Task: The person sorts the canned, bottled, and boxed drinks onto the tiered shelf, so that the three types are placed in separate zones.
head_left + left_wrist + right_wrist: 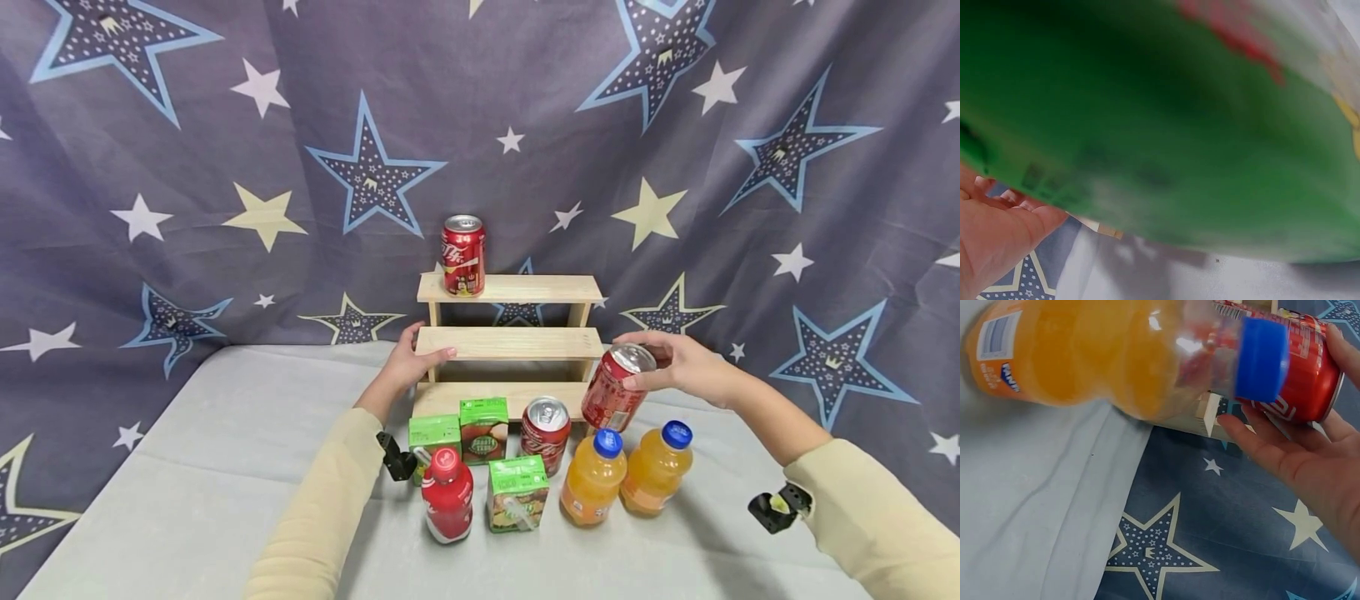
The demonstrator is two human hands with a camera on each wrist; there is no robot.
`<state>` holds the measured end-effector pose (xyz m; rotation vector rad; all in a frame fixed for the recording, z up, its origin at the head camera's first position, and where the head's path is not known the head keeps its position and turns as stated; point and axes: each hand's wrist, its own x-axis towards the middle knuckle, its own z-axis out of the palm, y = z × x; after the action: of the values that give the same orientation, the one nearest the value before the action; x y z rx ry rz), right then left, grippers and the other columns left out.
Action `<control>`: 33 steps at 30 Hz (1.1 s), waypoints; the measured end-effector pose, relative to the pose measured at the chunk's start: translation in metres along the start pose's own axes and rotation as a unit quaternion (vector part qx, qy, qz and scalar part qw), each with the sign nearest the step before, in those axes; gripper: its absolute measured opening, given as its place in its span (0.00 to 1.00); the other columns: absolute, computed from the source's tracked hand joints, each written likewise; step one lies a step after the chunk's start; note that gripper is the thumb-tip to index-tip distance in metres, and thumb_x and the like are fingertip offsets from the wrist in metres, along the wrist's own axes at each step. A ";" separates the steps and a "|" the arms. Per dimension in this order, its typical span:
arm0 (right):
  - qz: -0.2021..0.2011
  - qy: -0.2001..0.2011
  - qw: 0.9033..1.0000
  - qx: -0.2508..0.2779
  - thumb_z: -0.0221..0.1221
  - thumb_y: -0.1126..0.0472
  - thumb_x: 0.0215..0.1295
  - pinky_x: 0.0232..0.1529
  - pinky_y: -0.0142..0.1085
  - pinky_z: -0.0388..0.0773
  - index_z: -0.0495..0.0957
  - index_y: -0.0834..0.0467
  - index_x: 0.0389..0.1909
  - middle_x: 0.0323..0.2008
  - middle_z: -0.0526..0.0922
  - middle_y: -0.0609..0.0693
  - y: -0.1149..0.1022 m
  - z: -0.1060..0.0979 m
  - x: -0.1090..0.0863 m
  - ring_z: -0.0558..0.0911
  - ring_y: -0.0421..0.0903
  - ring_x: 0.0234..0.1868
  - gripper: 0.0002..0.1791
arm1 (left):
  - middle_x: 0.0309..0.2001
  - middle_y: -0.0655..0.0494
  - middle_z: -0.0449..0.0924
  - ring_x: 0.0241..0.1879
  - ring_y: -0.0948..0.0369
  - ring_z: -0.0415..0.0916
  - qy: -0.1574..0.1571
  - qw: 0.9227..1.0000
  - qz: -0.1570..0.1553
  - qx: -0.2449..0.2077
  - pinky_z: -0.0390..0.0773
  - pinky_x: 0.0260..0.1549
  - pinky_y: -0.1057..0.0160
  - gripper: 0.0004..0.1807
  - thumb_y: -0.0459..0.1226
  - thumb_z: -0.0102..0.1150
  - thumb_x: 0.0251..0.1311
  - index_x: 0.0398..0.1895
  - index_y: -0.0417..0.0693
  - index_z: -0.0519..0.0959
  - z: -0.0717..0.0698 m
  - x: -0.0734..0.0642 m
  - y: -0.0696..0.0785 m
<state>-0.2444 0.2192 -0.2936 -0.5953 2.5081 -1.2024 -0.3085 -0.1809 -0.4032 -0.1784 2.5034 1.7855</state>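
My right hand point(686, 367) holds a red cola can point(615, 387) by its upper part, thumb in front. The can is tilted at the right end of the wooden three-step rack point(510, 342). In the right wrist view the same can point(1310, 375) lies between thumb and fingers, partly behind an orange drink bottle point(1085, 350). My left hand point(408, 362) grips the left end of the rack's middle step, thumb over its front edge. A second cola can point(463, 254) stands upright at the left of the top step.
Before the rack stand a third cola can point(546, 433), green-topped juice boxes point(517, 492), a red bottle point(447, 496) and two blue-capped orange drink bottles point(592, 479). A grey cloth point(187, 500) covers the table; a starry curtain point(480, 108) hangs behind. A blurred green box point(1147, 125) fills the left wrist view.
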 end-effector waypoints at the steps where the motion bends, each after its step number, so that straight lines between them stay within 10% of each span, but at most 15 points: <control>1: 0.002 0.005 1.000 0.009 0.64 0.56 0.57 0.47 0.46 0.80 0.63 0.60 0.64 0.51 0.78 0.62 -0.001 -0.001 0.000 0.78 0.52 0.48 0.35 | 0.67 0.39 0.58 0.62 0.46 0.66 -0.001 1.000 0.000 0.000 0.66 0.62 0.50 0.51 0.46 0.67 0.52 0.73 0.52 0.44 0.000 0.000 0.000; 23: 0.034 0.150 0.986 0.058 0.63 0.48 0.58 0.43 0.32 0.81 0.62 0.60 0.64 0.55 0.74 0.61 -0.026 0.006 0.016 0.78 0.38 0.43 0.37 | 0.68 0.39 0.56 0.64 0.46 0.62 -0.003 1.000 -0.001 0.011 0.64 0.63 0.49 0.53 0.49 0.67 0.50 0.73 0.54 0.44 -0.001 0.005 -0.004; 33: 0.049 0.186 0.979 0.073 0.63 0.43 0.55 0.51 0.39 0.79 0.61 0.57 0.66 0.57 0.73 0.58 -0.038 0.005 0.035 0.75 0.47 0.50 0.41 | 0.69 0.39 0.55 0.65 0.46 0.62 0.001 1.000 -0.006 0.001 0.64 0.63 0.49 0.53 0.49 0.68 0.50 0.73 0.53 0.44 -0.001 0.003 -0.002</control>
<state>-0.2637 0.1775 -0.2699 -0.2216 2.6712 -1.5661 -0.3107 -0.1830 -0.4053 -0.1941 2.5005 1.7792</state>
